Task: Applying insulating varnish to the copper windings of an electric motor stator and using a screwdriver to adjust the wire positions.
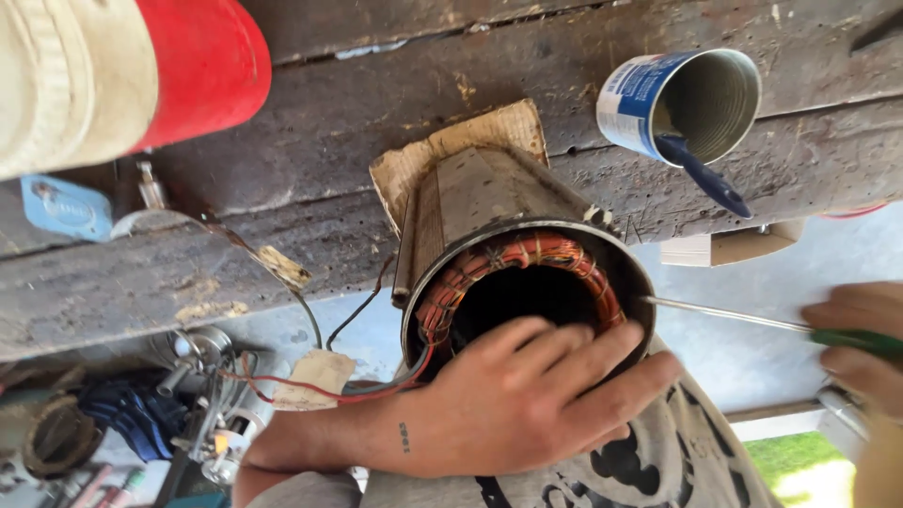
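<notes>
A metal motor stator [489, 202] lies on a rough wooden bench [310, 122] over a scrap of cardboard, its open end toward me. Copper-orange windings [527, 254] ring the dark bore. My left hand [527, 400] lies flat over the lower rim of the opening, fingers spread and pointing right. My right hand [861, 343], at the right edge, grips the green handle of a screwdriver [724, 315]. Its thin shaft reaches left and its tip touches the stator's right rim. Red and black wires [329, 386] trail from the stator to the lower left.
An open tin can [682, 99] with a blue-handled tool in it stands at the back right of the bench. A red and cream cylinder [122, 75] fills the top left corner. Motor parts and tools [141, 423] lie on the floor at lower left.
</notes>
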